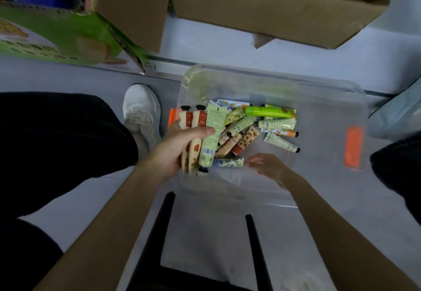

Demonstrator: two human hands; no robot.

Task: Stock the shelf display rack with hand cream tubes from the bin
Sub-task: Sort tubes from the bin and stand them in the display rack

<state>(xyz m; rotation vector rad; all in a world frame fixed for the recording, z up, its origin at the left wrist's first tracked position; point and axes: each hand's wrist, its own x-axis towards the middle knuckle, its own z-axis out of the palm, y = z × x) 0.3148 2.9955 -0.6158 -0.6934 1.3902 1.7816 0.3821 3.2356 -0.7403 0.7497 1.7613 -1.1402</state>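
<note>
Two bare arms reach down from the camera. Left hand (175,149) grips a bunch of cream, orange and pale green hand cream tubes (208,149) over a clear plastic bin (273,75). Right of the grip, more loose tubes (246,131) lie piled inside. Right hand (266,167) is loose and holds nothing, down in the bin. White shoe (141,110) sits left of the grip.

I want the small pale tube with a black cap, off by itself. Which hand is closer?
Right. The right hand is close beside the small pale tube; the left hand is farther left, gripping other tubes.
</note>
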